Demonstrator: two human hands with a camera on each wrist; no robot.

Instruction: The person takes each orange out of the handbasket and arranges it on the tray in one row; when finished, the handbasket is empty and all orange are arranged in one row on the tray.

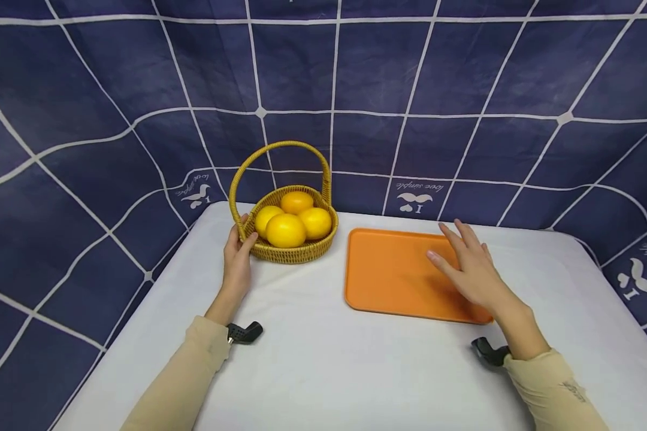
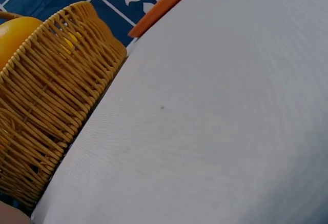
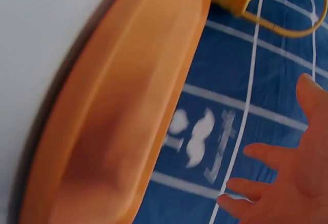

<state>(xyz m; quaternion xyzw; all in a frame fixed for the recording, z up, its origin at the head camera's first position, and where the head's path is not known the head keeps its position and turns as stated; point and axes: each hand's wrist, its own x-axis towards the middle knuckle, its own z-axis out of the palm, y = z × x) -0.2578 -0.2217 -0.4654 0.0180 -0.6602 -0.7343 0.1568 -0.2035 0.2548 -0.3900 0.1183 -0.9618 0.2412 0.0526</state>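
Observation:
A wicker basket (image 1: 293, 254) with a tall arched handle (image 1: 280, 145) stands at the back left of the white table. Several round yellow-orange fruits (image 1: 286, 231) are piled inside it. My left hand (image 1: 237, 260) grips the basket's left side, thumb at the rim near the foot of the handle; its other fingers are partly hidden. In the left wrist view, the basket's woven wall (image 2: 56, 85) fills the left part. Over the right part of an orange tray (image 1: 393, 275), my right hand (image 1: 474, 272) hovers with fingers spread, holding nothing.
The white-covered table (image 1: 313, 359) carries the basket and the tray side by side. Behind and around it hangs a dark blue cloth (image 1: 377, 66) with white grid lines. A black device (image 1: 245, 333) is strapped at each wrist.

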